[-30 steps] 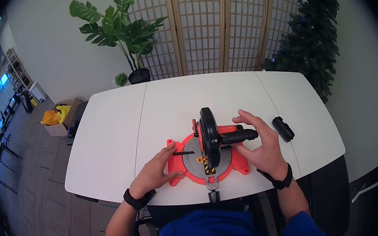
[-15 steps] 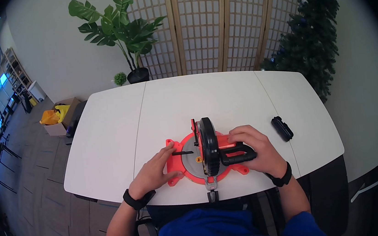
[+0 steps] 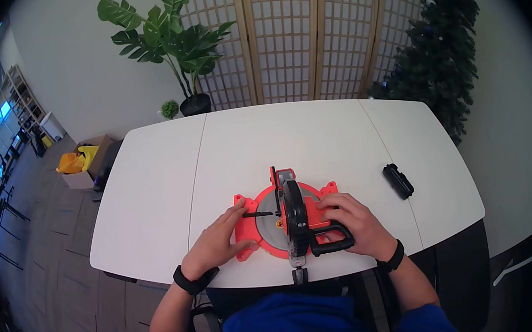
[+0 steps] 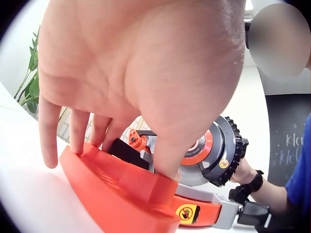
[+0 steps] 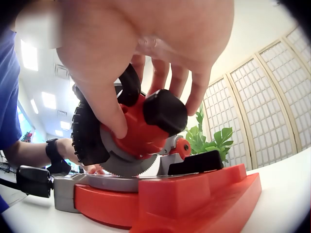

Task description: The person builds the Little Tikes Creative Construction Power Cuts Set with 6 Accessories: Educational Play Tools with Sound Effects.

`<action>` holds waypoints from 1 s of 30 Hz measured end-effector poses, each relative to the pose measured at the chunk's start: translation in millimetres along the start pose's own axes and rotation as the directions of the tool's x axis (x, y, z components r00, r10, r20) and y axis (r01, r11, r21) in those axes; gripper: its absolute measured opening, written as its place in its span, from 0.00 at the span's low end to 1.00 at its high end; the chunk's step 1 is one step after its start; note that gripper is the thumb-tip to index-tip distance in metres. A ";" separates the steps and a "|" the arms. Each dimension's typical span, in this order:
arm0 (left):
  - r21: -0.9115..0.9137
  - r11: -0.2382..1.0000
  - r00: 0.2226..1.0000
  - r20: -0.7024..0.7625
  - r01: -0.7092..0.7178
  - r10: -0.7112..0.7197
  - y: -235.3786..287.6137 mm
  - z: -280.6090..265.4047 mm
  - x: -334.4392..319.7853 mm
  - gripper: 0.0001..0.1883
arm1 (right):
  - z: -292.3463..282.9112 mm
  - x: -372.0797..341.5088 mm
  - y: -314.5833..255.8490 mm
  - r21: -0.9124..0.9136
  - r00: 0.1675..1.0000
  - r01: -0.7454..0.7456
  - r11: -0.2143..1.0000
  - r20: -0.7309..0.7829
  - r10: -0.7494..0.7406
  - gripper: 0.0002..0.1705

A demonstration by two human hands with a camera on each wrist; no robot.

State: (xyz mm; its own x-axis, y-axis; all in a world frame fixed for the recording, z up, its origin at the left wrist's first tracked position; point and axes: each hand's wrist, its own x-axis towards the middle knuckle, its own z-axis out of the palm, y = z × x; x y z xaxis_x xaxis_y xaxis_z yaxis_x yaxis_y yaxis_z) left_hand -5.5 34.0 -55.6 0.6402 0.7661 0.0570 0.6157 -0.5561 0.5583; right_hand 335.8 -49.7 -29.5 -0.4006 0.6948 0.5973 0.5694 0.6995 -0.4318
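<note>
A red and grey toy mitre saw stands at the table's near edge, its red base (image 3: 246,231) flat on the white top. The black-guarded saw head (image 3: 295,218) is lowered; in the right wrist view the toothed blade (image 5: 127,166) is down at the grey disc. My left hand (image 3: 211,243) rests on the base's left end, fingers and thumb spread over the red fence (image 4: 131,179). My right hand (image 3: 362,226) is at the head's right side, fingers and thumb around the red motor housing (image 5: 141,124), behind the black loop handle (image 3: 333,247).
A black case (image 3: 398,182) lies on the right part of the white table (image 3: 152,197). Beyond the far edge stand a potted plant (image 3: 196,104), a lattice screen (image 3: 284,34) and a decorated fir tree (image 3: 439,57). A cardboard box (image 3: 79,180) sits on the floor at the left.
The saw head has tilted down toward the near edge. My right hand has moved from beside the raised handle to the motor housing and come down with it. The left hand has stayed put.
</note>
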 end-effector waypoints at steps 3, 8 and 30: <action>-0.012 1.000 1.000 -0.003 -0.003 0.003 -1.3 1.0 -0.6 0.46 | 0.8 -0.5 1.4 -0.013 1.000 0.001 1.000 -0.005 -0.001 0.25; -0.015 1.000 1.000 -0.004 -0.018 0.018 -2.4 0.8 -0.1 0.47 | 1.6 -0.7 8.5 -0.003 0.998 0.034 0.999 -0.055 -0.034 0.26; -0.031 0.999 1.000 -0.011 -0.024 0.024 -5.4 4.7 0.4 0.47 | 2.1 29.1 1.7 0.138 0.911 -0.188 0.973 -0.346 0.225 0.39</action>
State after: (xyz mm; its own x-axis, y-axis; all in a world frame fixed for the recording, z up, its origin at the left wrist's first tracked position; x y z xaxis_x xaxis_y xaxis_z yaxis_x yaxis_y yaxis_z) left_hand -6.4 35.8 -62.5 0.6498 0.7560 0.0794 0.5856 -0.5645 0.5818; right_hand 323.6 -28.0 -14.2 0.0112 0.7324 0.6808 0.5299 0.5730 -0.6252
